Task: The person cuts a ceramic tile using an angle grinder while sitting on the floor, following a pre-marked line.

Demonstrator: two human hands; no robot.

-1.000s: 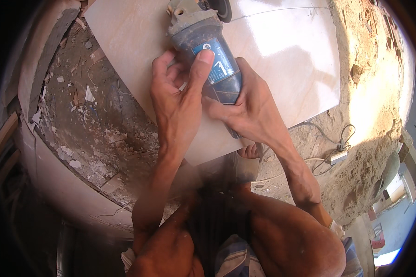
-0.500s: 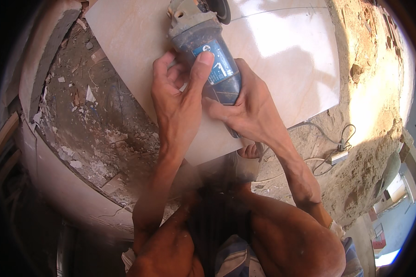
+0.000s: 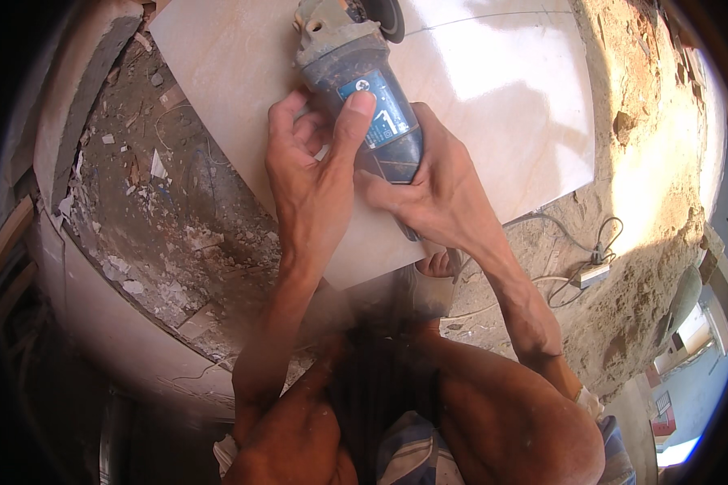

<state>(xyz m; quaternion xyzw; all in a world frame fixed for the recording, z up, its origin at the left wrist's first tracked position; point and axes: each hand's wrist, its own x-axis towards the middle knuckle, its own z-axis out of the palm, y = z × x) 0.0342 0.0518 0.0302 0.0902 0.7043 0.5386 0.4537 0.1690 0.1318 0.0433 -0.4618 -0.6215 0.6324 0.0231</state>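
Note:
An angle grinder [image 3: 348, 69] with a dark blue body and a worn metal head is held over a large pale tile [image 3: 493, 129]. Its dark cutting disc [image 3: 386, 18] points away at the top edge. My left hand [image 3: 311, 162] grips the body from the left, its thumb pressed on the blue label and its fingers curled at the side. Round the rear end of the grinder my right hand [image 3: 429, 186] is wrapped, with the thumb underneath near the tail. A thin straight line [image 3: 485, 18] crosses the far part of the tile.
Broken rubble and white chips [image 3: 158, 166] cover the ground on the left, beside a low curved ledge [image 3: 121, 323]. On the sandy ground [image 3: 655, 275] at right lie a looped cable [image 3: 570, 234] and a white socket block [image 3: 592, 276]. My foot [image 3: 434, 287] rests near the tile's near corner.

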